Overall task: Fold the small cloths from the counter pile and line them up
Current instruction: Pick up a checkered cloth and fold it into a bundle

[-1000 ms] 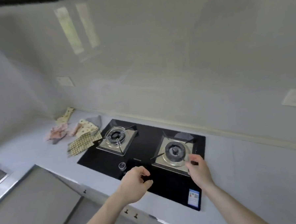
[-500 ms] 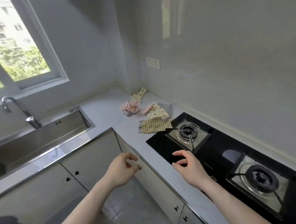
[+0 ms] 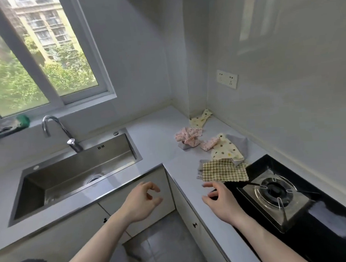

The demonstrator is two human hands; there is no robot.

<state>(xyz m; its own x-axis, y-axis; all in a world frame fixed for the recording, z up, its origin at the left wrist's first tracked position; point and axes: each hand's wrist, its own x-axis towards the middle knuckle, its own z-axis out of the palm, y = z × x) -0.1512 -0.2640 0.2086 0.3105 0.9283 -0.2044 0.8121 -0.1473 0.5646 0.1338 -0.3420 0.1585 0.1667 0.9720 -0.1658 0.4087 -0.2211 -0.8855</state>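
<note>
Along the corner of the grey bench (image 3: 162,143), between the steel sink (image 3: 74,172) and the black glass hob (image 3: 304,204), the small cloths lie scattered and unfolded, so by my judgement the task has not yet begun: nothing is folded, nothing is lined up, and every piece remains to be handled. Nearest the hands is a checked cloth (image 3: 224,171) in yellow and white, lying fairly flat with one edge touching the hob. Just behind it a cream spotted cloth (image 3: 226,151) sits rumpled over a grey cloth (image 3: 239,142). A pink floral cloth (image 3: 188,137) is bunched into a soft heap further left, and another cream spotted piece (image 3: 200,118) is wedged into the wall corner. All look thin, limp and lightly creased, likely cotton, with roughly square outlines where they show.

Neither hand touches any cloth. The left hand (image 3: 141,204) hovers over the cabinet front below the bench edge, fingers loosely curled and holding nothing. The right hand (image 3: 222,200) hangs above the bench edge just short of the checked cloth, fingers relaxed and empty.
</note>
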